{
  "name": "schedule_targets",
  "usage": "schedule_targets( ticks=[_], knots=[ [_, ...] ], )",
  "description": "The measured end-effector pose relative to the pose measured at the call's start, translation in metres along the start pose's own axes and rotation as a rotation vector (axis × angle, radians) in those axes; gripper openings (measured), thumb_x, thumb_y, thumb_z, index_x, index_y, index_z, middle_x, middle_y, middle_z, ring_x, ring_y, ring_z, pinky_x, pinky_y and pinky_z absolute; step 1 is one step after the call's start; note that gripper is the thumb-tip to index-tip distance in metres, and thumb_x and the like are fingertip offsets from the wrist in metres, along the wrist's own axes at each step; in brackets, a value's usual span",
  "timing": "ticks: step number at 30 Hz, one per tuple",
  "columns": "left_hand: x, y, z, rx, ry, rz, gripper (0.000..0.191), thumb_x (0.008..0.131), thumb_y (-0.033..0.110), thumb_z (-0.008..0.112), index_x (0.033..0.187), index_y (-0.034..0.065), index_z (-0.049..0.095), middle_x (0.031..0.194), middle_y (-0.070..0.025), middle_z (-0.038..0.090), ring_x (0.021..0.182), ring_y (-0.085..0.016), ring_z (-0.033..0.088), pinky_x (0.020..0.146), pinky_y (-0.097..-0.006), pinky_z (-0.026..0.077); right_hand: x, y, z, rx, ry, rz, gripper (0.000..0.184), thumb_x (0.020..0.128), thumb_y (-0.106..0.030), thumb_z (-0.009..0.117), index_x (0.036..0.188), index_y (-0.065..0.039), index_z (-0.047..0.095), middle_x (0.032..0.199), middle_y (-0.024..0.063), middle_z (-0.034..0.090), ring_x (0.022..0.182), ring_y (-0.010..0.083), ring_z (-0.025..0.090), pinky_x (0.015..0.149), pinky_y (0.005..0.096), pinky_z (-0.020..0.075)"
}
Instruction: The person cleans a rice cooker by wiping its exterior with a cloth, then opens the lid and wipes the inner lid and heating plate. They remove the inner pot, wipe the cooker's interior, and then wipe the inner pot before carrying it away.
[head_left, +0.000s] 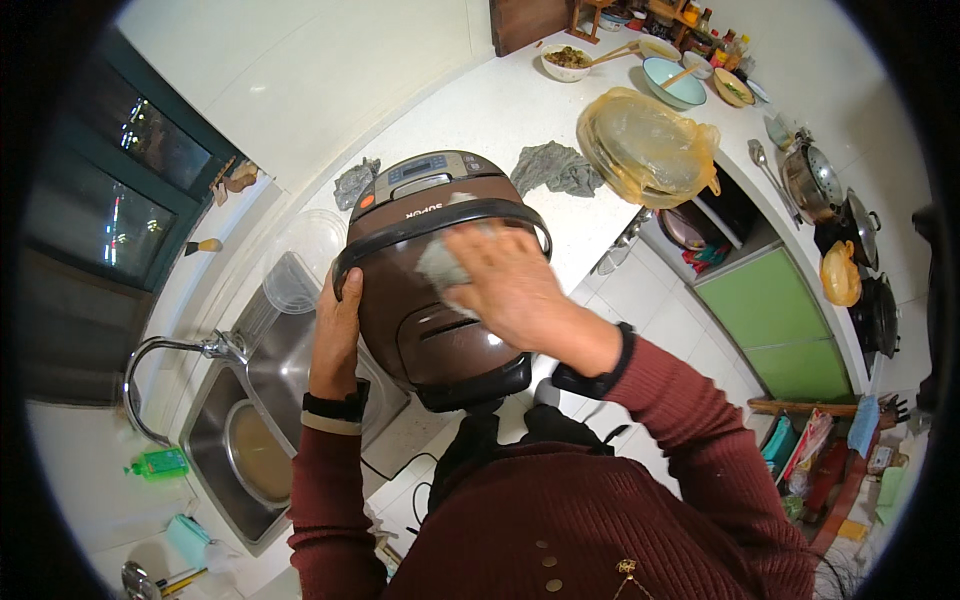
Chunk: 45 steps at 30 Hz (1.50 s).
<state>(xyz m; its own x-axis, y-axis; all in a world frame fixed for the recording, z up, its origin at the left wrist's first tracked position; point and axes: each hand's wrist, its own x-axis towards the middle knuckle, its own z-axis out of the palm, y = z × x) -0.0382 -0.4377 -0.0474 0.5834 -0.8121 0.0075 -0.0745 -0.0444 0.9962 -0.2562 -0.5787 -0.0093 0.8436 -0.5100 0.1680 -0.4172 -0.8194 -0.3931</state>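
Observation:
A brown Supor electric rice cooker (390, 300) stands on the white counter before me, its lid down and its black carrying handle (442, 217) lying across the top. My right hand (510, 277) presses a pale cloth (439, 266) against the lid, fingers spread over it and slightly blurred. At the cooker's left side, my left hand (337, 322) grips near the handle's pivot, thumb resting on the handle end. The control panel (420, 169) faces the far side. A crumpled grey rag (555, 166) lies just right of the cooker, and another dark grey cloth (356, 182) lies behind its left edge.
Left is a steel double sink (202, 420) with a faucet (225, 345) and a basin of cloudy water (259, 450). Clear plastic containers (291, 281) stand by its rim. Farther right are a yellowish plastic bag (645, 146), a food bowl (566, 62), a blue bowl (673, 82) and a steel pot (811, 176).

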Motion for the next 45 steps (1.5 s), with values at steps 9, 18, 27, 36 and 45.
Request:
schedule_targets(
  ticks=[9, 18, 27, 36, 45],
  knots=[
    [-0.007, -0.006, -0.009, 0.071, -0.062, 0.111, 0.062, 0.103, 0.024, 0.061, 0.155, -0.0012, 0.038, 0.156, -0.0161, 0.045, 0.143, -0.025, 0.042, 0.119, -0.0349, 0.030, -0.080, -0.027, 0.023, -0.091, 0.075, -0.462, 0.059, 0.087, -0.008, 0.067, 0.144, -0.014, 0.058, 0.156, 0.0074, 0.049, 0.152, 0.0284, 0.033, 0.118, 0.0456, 0.0317],
    [-0.099, 0.013, 0.006, 0.478, -0.089, 0.349, 0.058, 0.090, 0.008, 0.071, 0.146, 0.0070, 0.055, 0.163, -0.0217, 0.035, 0.150, -0.040, 0.033, 0.121, -0.0468, 0.029, -0.136, 0.093, -0.034, 0.902, 0.166, 0.610, 0.042, 0.106, -0.015, 0.048, 0.146, -0.001, 0.051, 0.108, 0.0065, 0.066, 0.087, 0.0097, 0.060, 0.083, 0.0263, 0.0526],
    [-0.176, 0.024, 0.085, 0.365, 0.287, -0.024, 0.083, 0.070, -0.020, 0.041, 0.148, 0.0044, 0.051, 0.167, -0.0179, 0.029, 0.154, -0.036, 0.027, 0.124, -0.0425, 0.028, -0.042, 0.120, -0.016, 0.425, -0.014, -0.421, 0.067, 0.091, -0.017, 0.068, 0.154, -0.014, 0.047, 0.164, 0.0105, 0.037, 0.156, 0.0317, 0.024, 0.123, 0.0512, 0.0213],
    [-0.180, 0.029, 0.195, -0.127, 0.759, -0.254, 0.091, 0.095, 0.035, 0.073, 0.163, 0.0030, 0.021, 0.164, -0.0182, 0.029, 0.152, -0.029, 0.026, 0.124, -0.0422, 0.019, 0.126, 0.137, 0.015, -0.017, -0.042, -0.737, 0.040, 0.100, -0.034, 0.058, 0.134, -0.015, 0.062, 0.155, 0.0092, 0.047, 0.146, 0.0309, 0.038, 0.113, 0.0475, 0.0370],
    [-0.147, 0.021, 0.216, -0.025, 0.886, -0.212, 0.101, 0.100, 0.046, 0.065, 0.161, -0.0037, 0.003, 0.160, -0.0256, 0.026, 0.147, -0.034, 0.028, 0.124, -0.0426, 0.018, 0.217, 0.168, 0.044, 1.243, -0.741, 0.127, 0.065, 0.107, -0.052, 0.043, 0.140, 0.001, 0.060, 0.139, 0.0225, 0.061, 0.128, 0.0299, 0.059, 0.111, 0.0339, 0.0415]
  ],
)
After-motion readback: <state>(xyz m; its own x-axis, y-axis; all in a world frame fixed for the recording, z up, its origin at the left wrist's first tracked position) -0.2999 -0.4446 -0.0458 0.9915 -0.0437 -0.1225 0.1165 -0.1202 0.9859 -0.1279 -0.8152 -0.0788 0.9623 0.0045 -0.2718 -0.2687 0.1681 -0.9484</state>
